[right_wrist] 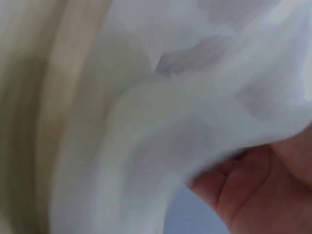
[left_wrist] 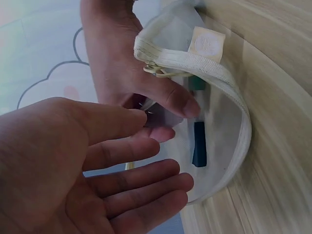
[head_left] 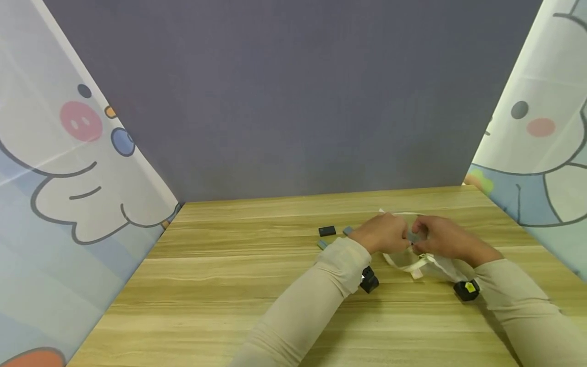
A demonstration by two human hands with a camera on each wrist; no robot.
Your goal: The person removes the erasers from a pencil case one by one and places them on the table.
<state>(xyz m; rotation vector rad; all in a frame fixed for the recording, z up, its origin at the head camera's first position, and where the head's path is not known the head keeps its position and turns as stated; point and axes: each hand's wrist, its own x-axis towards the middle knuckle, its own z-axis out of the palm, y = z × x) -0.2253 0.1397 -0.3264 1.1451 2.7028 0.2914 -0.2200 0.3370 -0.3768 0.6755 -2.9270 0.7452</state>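
Observation:
A translucent white zip pouch (left_wrist: 229,117) lies on the table with its mouth facing my hands. Inside it show a dark blue stick-shaped piece (left_wrist: 199,145) and a green piece (left_wrist: 197,83). My right hand (head_left: 440,237) is at the pouch mouth, thumb against a small flat greyish piece (left_wrist: 163,117) whose kind is unclear. The left hand (head_left: 385,233) is close beside it, its thumb tip near that piece and its other fingers extended loosely. In the right wrist view the blurred pouch fabric (right_wrist: 161,146) hides much of the right hand (right_wrist: 258,185).
Left of the hands, a small black rectangular piece (head_left: 327,231) and two blue-grey pieces lie on the wooden table (head_left: 220,285); one blue-grey piece (head_left: 322,244) is partly behind the left sleeve. A grey panel (head_left: 293,102) stands behind, with cartoon-printed cloths (head_left: 55,153) at both sides.

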